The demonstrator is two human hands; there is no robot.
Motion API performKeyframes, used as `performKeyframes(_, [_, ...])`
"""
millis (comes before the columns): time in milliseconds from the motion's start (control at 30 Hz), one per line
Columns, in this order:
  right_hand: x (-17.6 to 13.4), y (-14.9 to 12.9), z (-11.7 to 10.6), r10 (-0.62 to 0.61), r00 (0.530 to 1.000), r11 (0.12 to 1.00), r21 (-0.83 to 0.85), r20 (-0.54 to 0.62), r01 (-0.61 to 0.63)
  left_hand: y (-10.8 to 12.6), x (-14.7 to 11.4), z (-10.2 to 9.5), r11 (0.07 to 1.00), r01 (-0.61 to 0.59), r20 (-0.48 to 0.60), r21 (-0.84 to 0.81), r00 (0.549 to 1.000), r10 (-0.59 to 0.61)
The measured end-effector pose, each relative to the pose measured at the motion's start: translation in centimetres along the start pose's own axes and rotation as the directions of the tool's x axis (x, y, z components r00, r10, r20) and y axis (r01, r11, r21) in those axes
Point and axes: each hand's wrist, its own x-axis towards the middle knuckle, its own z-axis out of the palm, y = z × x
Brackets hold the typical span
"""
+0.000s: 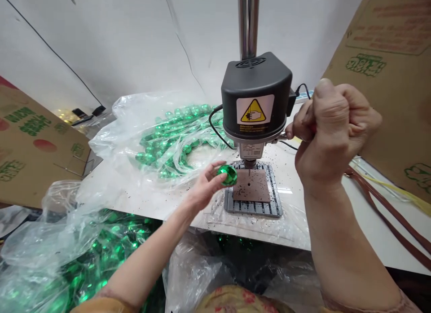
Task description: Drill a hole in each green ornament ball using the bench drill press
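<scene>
A shiny green faceted ball (228,175) is pinched in the fingers of my left hand (211,180), just left of the drill bit. The bench drill press (256,95) stands upright in front of me. Its grey slotted base (235,207) carries a brown board (257,191) with a small dark hole, and dark shavings are scattered over both. My right hand (332,124), raised on the right side of the machine, is closed round the drill press's feed handle (288,132); most of the handle is hidden by my fingers.
Many green balls (191,113) lie in a clear plastic bag (124,111) at the back left. Another bag of green balls (101,259) sits below the table (141,198). Cardboard boxes (30,142) flank both sides. A brown strap (387,205) lies at right.
</scene>
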Motion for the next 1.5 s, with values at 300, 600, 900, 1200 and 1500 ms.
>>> performKeyframes(300, [0.0,0.0,-0.3,-0.01,0.999,0.998,-0.066,0.048,0.013,-5.4,1.3,2.7,0.996,-0.084,-0.14,0.011,0.987,0.084])
performKeyframes(600, [-0.2,0.5,-0.6,0.009,0.996,0.972,-0.235,0.091,0.012,-6.6,2.3,2.5,0.968,-0.162,-0.046,0.191,0.984,0.174])
performKeyframes(900, [-0.1,-0.4,-0.2,0.011,0.997,0.983,-0.184,0.075,0.003,-6.8,2.6,3.2,0.888,-0.238,0.013,0.394,0.967,0.254])
performKeyframes(1200, [-0.2,0.3,-0.6,-0.018,0.993,0.957,-0.286,0.117,0.051,-7.2,2.2,4.2,0.826,-0.261,0.08,0.499,0.963,0.256])
performKeyframes(1500, [-1.9,1.0,-1.0,-0.104,0.994,0.995,-0.005,-0.027,0.104,-7.5,2.2,4.2,0.825,-0.293,0.095,0.483,0.954,0.283])
